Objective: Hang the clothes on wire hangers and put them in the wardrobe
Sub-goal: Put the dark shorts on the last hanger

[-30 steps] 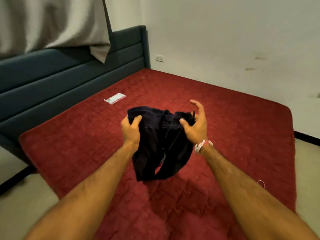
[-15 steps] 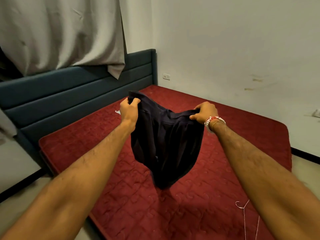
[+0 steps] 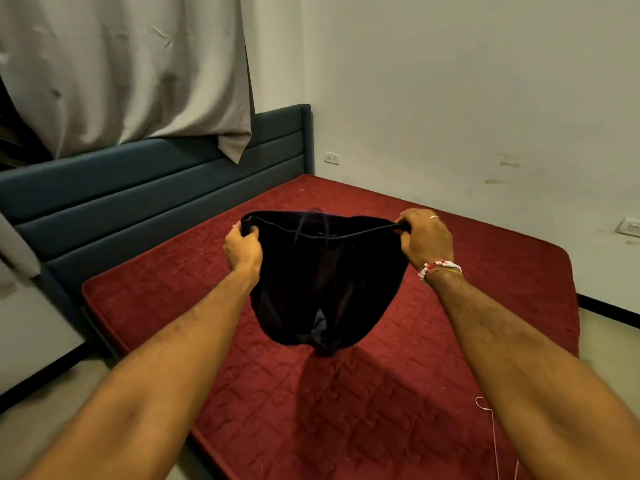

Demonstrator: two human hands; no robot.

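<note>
I see the garment hanging above the mattress, gripped at its top edge by my left hand on the left and my right hand on the right. The headboard stands along the mattress's left side, and the curtain hangs over its top. A wall socket sits just past the headboard's far end. A wire hanger lies on the mattress beside my right forearm.

Both hands, left and right, grip the waistband of black fabric shorts, stretched open above a red quilted mattress; a thin white wire hanger lies near the right forearm.
</note>
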